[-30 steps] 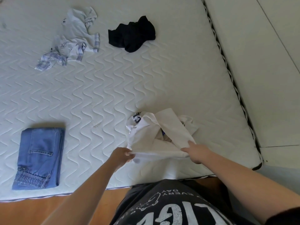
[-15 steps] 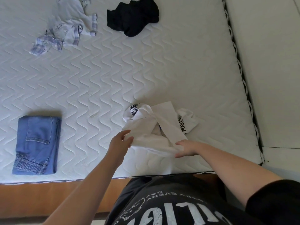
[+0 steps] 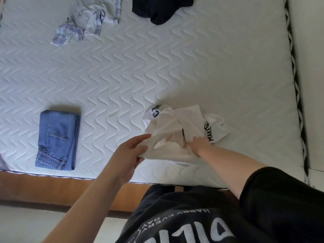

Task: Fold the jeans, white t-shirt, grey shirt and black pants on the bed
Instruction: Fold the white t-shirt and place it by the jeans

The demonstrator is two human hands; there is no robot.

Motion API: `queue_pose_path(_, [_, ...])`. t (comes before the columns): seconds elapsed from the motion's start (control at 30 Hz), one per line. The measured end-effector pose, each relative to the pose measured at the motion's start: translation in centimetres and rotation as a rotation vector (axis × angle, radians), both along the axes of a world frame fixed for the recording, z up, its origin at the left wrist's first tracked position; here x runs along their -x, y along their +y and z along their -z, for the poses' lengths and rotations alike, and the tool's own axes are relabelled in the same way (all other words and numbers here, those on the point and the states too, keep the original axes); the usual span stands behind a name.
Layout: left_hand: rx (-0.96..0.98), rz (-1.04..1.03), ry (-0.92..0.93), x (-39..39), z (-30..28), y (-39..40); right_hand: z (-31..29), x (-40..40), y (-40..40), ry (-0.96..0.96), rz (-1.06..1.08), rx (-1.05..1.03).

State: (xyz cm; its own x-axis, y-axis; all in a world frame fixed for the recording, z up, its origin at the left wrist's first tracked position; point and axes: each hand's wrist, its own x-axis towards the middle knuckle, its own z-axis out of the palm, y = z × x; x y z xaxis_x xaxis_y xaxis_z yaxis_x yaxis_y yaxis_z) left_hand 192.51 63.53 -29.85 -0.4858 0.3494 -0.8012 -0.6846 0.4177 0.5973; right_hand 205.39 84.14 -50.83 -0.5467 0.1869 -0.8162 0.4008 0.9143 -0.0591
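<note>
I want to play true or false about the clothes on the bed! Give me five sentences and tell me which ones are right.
1. The jeans are already folded. True.
2. The black pants lie folded next to the jeans. False: they lie crumpled at the far edge of the bed, apart from the jeans.
3. The left hand holds an edge of the white t-shirt. True.
4. The grey shirt is being folded. False: it lies crumpled and untouched.
5. The right hand rests on the jeans. False: it is on the white t-shirt.
</note>
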Motion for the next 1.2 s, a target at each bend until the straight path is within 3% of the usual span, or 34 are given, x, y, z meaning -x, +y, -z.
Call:
queue_pose_path(0.1, [-0.069,-0.027,-0.001,0.1,-1.5,-0.3,0.3,-0.1,0.4,0.014,-0.079,-0.073])
queue_pose_path(0.27, [-0.158,-0.061,-0.019,-0.2,-2.9,-0.6,0.2,0.2,-0.3,0.148,-0.027,0.073])
queue_pose_path(0.37, [-0.199,-0.054,-0.02,-0.5,-3.2,-1.0,0.8,1.0,-0.7,0.099,0.086,-0.012])
queue_pose_path(0.53, [-0.205,-0.027,0.037,0.0,-3.7,-2.2,0.7,0.2,0.7,0.14,0.086,-0.09])
queue_pose_path(0.6, [-0.091,0.085,0.132,0.2,-3.4,-2.7,0.7,-0.1,1.7,0.206,0.118,-0.051])
queue_pose_path(0.73, [0.328,0.453,0.476,0.5,-0.9,-3.4,-0.6,-1.6,3.9,0.353,0.228,-0.039])
queue_pose_path(0.83, [0.482,0.628,0.521,0.1,1.6,-3.7,-1.8,-3.7,4.7,0.489,0.331,0.037])
queue_pose_path(0.97, [0.717,0.87,0.586,-0.3,4.8,-4.0,-3.5,-5.2,5.3,0.527,0.524,0.05])
queue_pose_path(1.07, [0.822,0.808,0.629,-0.5,6.4,-4.4,-4.8,-6.7,5.7,0.638,0.552,-0.043])
queue_pose_path(1.2, [0.751,0.478,0.656,-1.1,7.2,-4.6,-7.4,-7.8,6.1,0.83,0.643,-0.08])
